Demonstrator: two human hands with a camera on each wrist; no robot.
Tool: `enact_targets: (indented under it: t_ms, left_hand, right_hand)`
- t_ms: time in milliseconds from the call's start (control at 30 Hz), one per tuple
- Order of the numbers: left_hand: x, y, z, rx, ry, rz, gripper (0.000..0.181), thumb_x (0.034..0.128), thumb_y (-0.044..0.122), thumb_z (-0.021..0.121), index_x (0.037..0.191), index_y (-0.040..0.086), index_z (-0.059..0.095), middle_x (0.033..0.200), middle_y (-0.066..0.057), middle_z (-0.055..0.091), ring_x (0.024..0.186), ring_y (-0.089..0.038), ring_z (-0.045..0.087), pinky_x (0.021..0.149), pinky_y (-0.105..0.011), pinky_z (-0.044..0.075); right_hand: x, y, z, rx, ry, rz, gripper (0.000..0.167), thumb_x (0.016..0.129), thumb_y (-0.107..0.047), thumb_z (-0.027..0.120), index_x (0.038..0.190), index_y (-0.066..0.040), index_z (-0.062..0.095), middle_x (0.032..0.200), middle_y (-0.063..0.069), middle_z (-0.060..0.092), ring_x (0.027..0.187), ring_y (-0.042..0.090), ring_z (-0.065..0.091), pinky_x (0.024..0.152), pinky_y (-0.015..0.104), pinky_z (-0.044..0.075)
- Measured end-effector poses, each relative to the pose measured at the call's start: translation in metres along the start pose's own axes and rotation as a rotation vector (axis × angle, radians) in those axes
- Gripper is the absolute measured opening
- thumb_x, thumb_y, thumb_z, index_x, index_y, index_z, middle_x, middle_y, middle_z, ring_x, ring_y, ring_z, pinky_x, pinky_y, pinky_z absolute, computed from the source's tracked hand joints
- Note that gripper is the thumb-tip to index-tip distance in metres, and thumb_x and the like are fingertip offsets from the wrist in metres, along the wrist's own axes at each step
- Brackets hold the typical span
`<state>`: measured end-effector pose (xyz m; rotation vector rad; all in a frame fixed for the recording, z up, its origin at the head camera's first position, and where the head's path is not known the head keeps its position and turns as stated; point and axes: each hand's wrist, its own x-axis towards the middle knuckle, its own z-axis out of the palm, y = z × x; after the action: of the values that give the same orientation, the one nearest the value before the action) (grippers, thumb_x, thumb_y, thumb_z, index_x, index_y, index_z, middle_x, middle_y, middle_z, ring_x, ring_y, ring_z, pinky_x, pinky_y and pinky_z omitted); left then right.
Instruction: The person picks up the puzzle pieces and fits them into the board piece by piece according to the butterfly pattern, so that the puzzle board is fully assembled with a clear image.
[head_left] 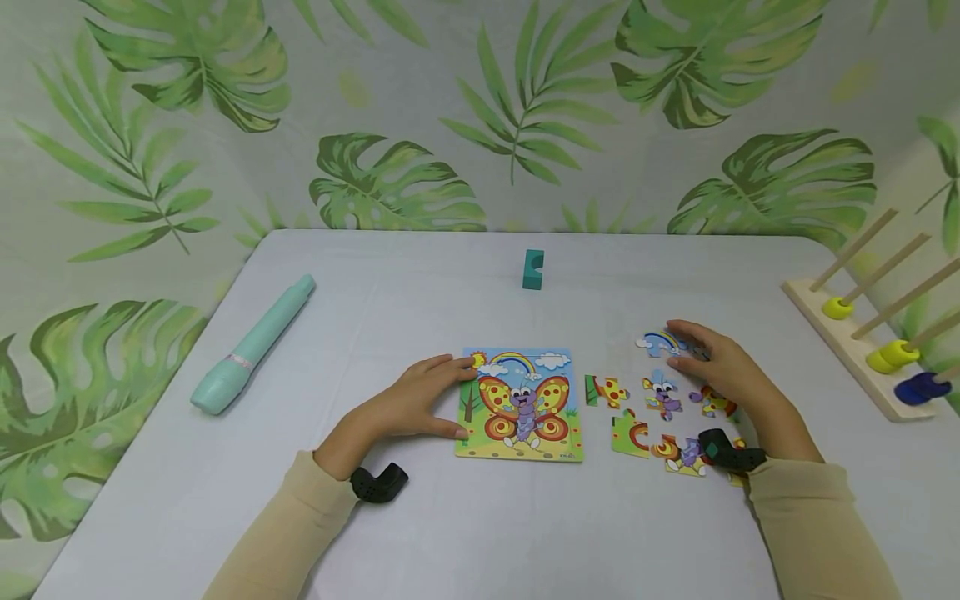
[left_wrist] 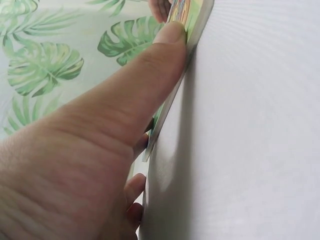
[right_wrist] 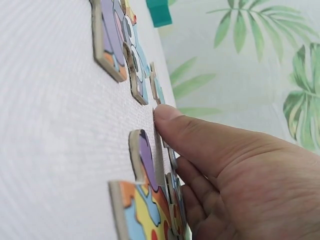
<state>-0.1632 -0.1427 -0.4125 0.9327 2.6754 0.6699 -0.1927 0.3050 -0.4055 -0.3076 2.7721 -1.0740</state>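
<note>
In the head view, a square butterfly picture puzzle board (head_left: 525, 403) lies flat on the table. My left hand (head_left: 416, 400) rests at its left edge, the fingers near the upper corner and the thumb (left_wrist: 167, 45) touching its side lower down. To the right, my right hand (head_left: 716, 362) is spread low beside a rainbow puzzle piece (head_left: 660, 342), thumb and fingers apart. Its palm partly hides other pieces beneath it. Nearby lie a butterfly-face piece (head_left: 663, 393), a yellow-spotted wing piece (head_left: 606, 391) and a green piece (head_left: 630, 434).
More loose pieces (head_left: 684, 457) lie under and beside the right wrist. A teal notched block (head_left: 533, 269) stands at the back. On the left lies a mint-green wand-shaped object (head_left: 253, 346). At the right edge, a wooden peg rack (head_left: 862, 350) holds yellow and blue rings.
</note>
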Motion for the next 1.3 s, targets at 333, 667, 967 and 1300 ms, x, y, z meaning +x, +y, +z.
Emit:
enact_targets:
  t_ms: [333,667,967,1300]
  left_hand:
    - [-0.0003,0.0007,-0.0003,0.002,0.000,-0.002,0.080,0.0676,0.060,0.066,0.134,0.024,0.041,0.145,0.010,0.023,0.133,-0.018,0.011,0.105,-0.042,0.013]
    - [-0.0007,0.0022,-0.0014,-0.003,0.000,0.004,0.080,0.0679,0.058,0.067,0.135,0.022,0.041,0.145,0.010,0.025,0.133,-0.019,0.011,0.105,-0.043,0.013]
    - [-0.0010,0.0024,-0.0013,-0.006,-0.005,-0.005,0.081,0.0682,0.058,0.068,0.135,0.022,0.040,0.145,0.008,0.024,0.134,-0.019,0.011,0.104,-0.044,0.013]
    - [-0.0011,0.0032,-0.0014,-0.007,-0.004,-0.015,0.081,0.0680,0.058,0.068,0.135,0.023,0.040,0.145,0.009,0.024,0.134,-0.019,0.010,0.104,-0.044,0.013]
  right_hand:
    - [0.0002,0.0005,-0.0003,-0.011,0.002,0.007,0.062,0.088,-0.035,0.057,0.138,-0.007,0.033,0.141,0.021,0.028,0.128,0.043,0.017,0.096,0.062,0.015]
    - [0.0003,0.0004,-0.0002,-0.047,0.013,0.006,0.059,0.088,-0.035,0.057,0.135,-0.006,0.038,0.138,0.023,0.030,0.126,0.044,0.020,0.095,0.062,0.017]
    - [0.0006,-0.0016,0.0012,-0.087,0.049,-0.016,0.056,0.087,-0.035,0.058,0.131,-0.004,0.043,0.133,0.023,0.036,0.123,0.045,0.026,0.093,0.062,0.020]
    - [0.0006,-0.0052,0.0017,-0.139,0.073,-0.025,0.059,0.088,-0.035,0.056,0.131,0.003,0.041,0.127,0.028,0.034,0.117,0.049,0.029,0.090,0.064,0.023]
